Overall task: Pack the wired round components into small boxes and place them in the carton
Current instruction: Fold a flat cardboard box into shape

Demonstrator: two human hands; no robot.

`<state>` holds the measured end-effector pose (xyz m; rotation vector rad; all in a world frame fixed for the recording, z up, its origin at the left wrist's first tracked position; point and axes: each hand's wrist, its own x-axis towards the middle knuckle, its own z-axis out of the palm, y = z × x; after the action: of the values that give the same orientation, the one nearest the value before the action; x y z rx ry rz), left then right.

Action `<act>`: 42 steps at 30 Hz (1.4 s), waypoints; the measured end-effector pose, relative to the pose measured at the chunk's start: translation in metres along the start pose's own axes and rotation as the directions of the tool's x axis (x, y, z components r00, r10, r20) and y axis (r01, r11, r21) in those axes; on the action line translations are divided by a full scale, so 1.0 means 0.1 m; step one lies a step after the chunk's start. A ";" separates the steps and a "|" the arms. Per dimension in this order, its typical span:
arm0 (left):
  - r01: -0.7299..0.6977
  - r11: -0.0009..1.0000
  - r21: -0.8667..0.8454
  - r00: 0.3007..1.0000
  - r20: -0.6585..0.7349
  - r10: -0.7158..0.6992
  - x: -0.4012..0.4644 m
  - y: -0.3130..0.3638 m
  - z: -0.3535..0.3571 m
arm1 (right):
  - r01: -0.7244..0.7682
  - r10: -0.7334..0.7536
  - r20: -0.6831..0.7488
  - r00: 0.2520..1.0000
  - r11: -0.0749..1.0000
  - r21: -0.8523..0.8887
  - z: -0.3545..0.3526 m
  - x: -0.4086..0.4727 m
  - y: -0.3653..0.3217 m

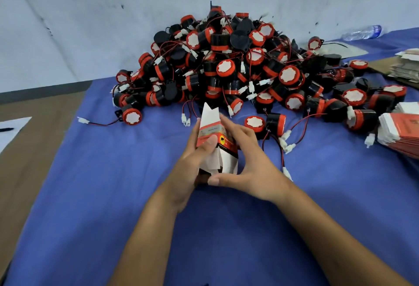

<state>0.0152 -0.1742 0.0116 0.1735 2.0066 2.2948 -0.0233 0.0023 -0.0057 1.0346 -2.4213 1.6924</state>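
Cardboard small box (216,136) | both hands grip | blue cloth (113,195) open nr front edge

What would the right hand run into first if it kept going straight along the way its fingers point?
The right hand points up and leftward, fingers already round the small box. Beyond that, probably the loose white connectors at the pile's edge, though depth is uncertain.

Two bare forearms, left hand (192,161) and right hand (251,167) ungloved, sleeveless.
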 end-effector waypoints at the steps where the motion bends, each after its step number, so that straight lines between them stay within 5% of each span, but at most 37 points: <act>1: -0.005 1.000 0.008 1.000 0.013 0.005 -0.01 0.00 -0.01 | -0.025 0.025 -0.016 1.000 1.000 -0.019 0.00 0.00 -0.01; 4: 0.030 0.998 -0.061 0.998 0.052 -0.027 -0.02 -0.01 -0.10 | -0.073 0.081 -0.070 0.994 0.991 0.113 0.00 0.02 -0.03; 8: -0.059 0.989 0.139 0.997 0.057 0.052 -0.03 -0.01 -0.24 | -0.124 0.152 -0.046 0.987 0.921 0.369 -0.07 0.00 -0.06; 13: -0.095 0.986 0.136 0.992 0.090 0.083 -0.01 -0.08 -0.18 | -0.180 0.110 0.189 0.976 0.892 0.414 -0.04 -0.04 -0.14; 21: -0.199 0.957 0.213 0.950 -0.196 0.241 0.00 -0.06 -0.12 | -0.241 0.115 0.246 0.962 0.782 0.575 0.00 -0.03 -0.20; 27: -0.101 0.980 0.169 0.939 -0.310 0.150 0.03 -0.04 -0.04 | -0.285 0.108 0.297 0.949 0.694 0.661 -0.01 -0.01 -0.19; 42: -0.027 0.995 0.096 0.970 -0.239 0.049 0.00 0.02 -0.06 | -0.225 0.273 0.051 0.961 0.658 0.719 -0.03 0.03 -0.08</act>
<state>0.0147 -0.1800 0.0129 -0.0651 2.2426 2.3478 -0.0225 0.0017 0.0035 0.6412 -1.9072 2.8533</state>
